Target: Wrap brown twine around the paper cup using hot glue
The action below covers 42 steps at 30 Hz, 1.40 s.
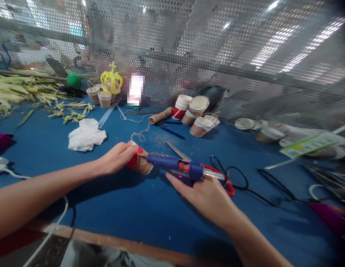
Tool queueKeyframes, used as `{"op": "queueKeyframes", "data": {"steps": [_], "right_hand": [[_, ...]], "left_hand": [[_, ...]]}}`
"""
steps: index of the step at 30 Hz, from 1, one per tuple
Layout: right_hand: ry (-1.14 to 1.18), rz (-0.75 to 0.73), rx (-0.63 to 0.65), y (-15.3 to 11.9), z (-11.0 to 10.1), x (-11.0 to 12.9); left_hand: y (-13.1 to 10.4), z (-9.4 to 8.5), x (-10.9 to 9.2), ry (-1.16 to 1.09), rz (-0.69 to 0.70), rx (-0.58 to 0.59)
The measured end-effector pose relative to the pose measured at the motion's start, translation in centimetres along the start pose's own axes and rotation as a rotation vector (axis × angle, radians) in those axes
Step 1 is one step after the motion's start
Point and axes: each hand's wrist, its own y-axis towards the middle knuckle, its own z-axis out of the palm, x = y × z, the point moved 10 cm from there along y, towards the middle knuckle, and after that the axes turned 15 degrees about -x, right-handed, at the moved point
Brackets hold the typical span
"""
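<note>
My left hand (119, 157) is closed around a small red paper cup (132, 160), tilted on its side. Brown twine (144, 164) is wound around part of the cup, and a loose strand runs back to a twine roll (160, 115). In my right hand (208, 198) is a blue hot glue gun (175, 167) with a clear glue stick in its rear and a small red light lit. Its nozzle points left and is at the twine-wrapped side of the cup; whether it touches cannot be made out. Red-handled scissors (178, 150) lie partly hidden behind the glue gun.
Stacked paper cups (182, 105) and twine-wrapped baskets (201, 126) stand at the back. A crumpled white cloth (87, 135) lies left. A yellow crown ornament (112, 79), dried husks (22, 89) and a blurred bright screen (136, 89) are behind. Black cable (240, 181) loops at right; perforated metal mesh (161, 44) closes the back.
</note>
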Motion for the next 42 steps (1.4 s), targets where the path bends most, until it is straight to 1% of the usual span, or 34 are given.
{"op": "queueKeyframes", "data": {"steps": [3, 7, 12, 17, 22, 28, 33, 35, 38, 42], "right_hand": [[0.005, -0.001, 0.005, 0.1, 0.0, 0.2], [0.055, 0.078, 0.008, 0.3, -0.1, 0.3], [0.07, 0.106, 0.036, 0.2, 0.1, 0.2], [0.078, 0.093, 0.054, -0.2, 0.5, 0.1], [0.065, 0.107, 0.041, 0.1, 0.3, 0.0], [0.067, 0.07, 0.044, 0.1, 0.2, 0.5], [0.03, 0.047, 0.0, 0.8, -0.5, 0.6], [0.005, 0.028, -0.001, 0.9, -0.5, 0.7], [-0.023, 0.005, 0.014, 0.6, -0.1, 0.8], [-0.013, 0.032, -0.014, 0.1, -0.1, 0.2]], "left_hand": [[0.0, 0.1, -0.1, -0.012, 0.007, 0.015], [-0.1, 0.4, -0.3, -0.054, 0.018, 0.043], [0.0, 0.2, 0.0, -0.042, -0.008, 0.018], [-0.2, 0.9, -0.4, -0.136, 0.0, 0.092], [0.0, 0.3, -0.1, -0.073, -0.008, 0.027], [-0.2, 0.8, -0.6, -0.089, 0.027, 0.09], [0.0, -0.1, -0.3, 0.124, 0.1, 0.011], [0.0, -0.3, -0.3, 0.174, 0.118, 0.003], [0.0, -0.1, -0.3, 0.151, 0.121, 0.025], [-0.2, 0.4, -0.5, 0.037, 0.106, 0.084]]}}
